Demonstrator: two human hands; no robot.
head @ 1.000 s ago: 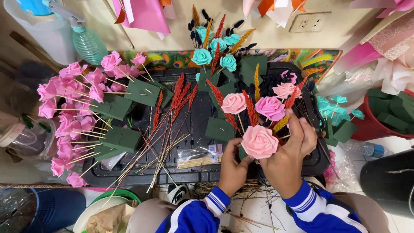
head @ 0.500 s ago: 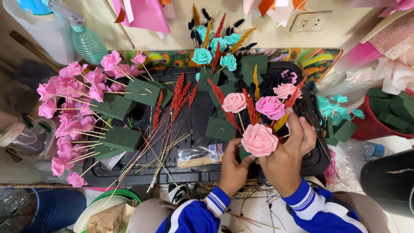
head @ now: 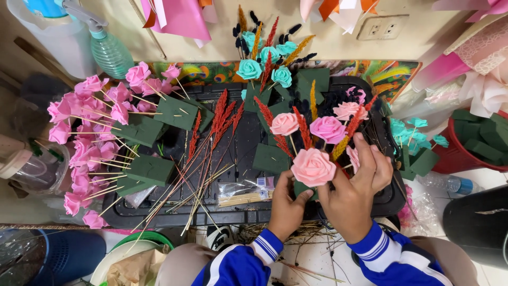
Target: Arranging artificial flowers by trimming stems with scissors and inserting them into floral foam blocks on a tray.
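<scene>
Both my hands hold a small arrangement over a black tray (head: 248, 214). My left hand (head: 287, 204) grips a dark green foam block (head: 302, 189) from below left. My right hand (head: 355, 190) wraps the block's right side, fingers up among the stems. Stuck in the block are a peach-pink foam rose (head: 313, 167) in front, two more pink roses (head: 328, 128) behind, and red and orange dried sprigs (head: 304, 128). A loose green foam block (head: 270, 158) lies just left of the arrangement.
Many pink foam roses on sticks (head: 87, 132) stand in green blocks on the left. Red dried stems (head: 211, 137) lie across the tray. Teal roses (head: 264, 66) stand at the back. A bag of skewers (head: 246, 193), a spray bottle (head: 108, 50) and a red tub of foam blocks (head: 476, 143) surround it.
</scene>
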